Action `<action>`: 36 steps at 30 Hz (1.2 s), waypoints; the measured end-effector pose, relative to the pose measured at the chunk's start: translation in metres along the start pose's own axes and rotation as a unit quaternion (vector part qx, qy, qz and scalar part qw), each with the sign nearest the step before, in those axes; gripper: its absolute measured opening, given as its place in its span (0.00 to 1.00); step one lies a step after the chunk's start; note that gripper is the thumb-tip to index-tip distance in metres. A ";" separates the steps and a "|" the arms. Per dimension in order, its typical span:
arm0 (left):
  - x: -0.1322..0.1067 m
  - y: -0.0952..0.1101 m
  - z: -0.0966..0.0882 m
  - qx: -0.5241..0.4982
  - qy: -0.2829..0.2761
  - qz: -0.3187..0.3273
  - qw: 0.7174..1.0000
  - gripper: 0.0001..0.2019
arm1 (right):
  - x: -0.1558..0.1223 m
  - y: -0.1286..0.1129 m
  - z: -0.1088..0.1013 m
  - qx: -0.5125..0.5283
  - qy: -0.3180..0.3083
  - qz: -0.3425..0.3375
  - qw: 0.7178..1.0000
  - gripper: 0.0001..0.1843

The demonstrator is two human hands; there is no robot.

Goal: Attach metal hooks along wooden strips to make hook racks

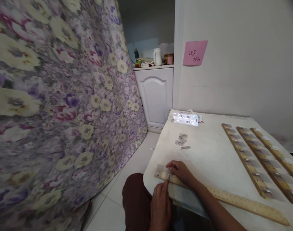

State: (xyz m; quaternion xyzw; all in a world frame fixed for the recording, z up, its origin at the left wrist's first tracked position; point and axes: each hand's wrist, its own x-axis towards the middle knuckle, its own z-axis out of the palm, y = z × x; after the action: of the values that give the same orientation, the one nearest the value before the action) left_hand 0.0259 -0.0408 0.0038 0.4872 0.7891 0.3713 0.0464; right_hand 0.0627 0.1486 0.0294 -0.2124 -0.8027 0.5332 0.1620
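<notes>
- Fingers of the left hand (159, 199) reach up from 6 o'clock, tips touching the near side of the wooden strip (243, 201) beside a small metal hook (168, 176); whether they pinch the hook, I cannot tell.
- That strip lies along the table's near edge, running from the hands toward between 3 and 4 o'clock. A light touch there seems wise: the left fingertips should brace it against sliding.
- Right hand (181, 171) sits at 2 o'clock from the hook, fingers curled, tips bunched by the strip; what they grip is hidden.
- Clear piece (160, 167) at 10 o'clock from the hook makes a handy guide for spacing and squareness; pressing evenly should avoid tilting.
- Loose pieces (180, 142) lie at 1 o'clock on the table (209, 144), within easy reach.
- Three fitted strips (251, 168) stand at 2 to 3 o'clock, well apart.
- Packet (185, 119) lies farthest, near 1 o'clock.
</notes>
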 end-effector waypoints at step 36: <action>-0.001 -0.001 0.003 0.056 -0.019 -0.001 0.998 0.27 | -0.001 0.002 -0.002 0.032 0.001 0.007 0.999 0.11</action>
State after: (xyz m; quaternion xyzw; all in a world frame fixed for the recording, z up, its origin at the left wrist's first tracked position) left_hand 0.0270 -0.0403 0.0009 0.4954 0.8081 0.3167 0.0346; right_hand 0.0648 0.1508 0.0286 -0.2133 -0.7836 0.5594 0.1659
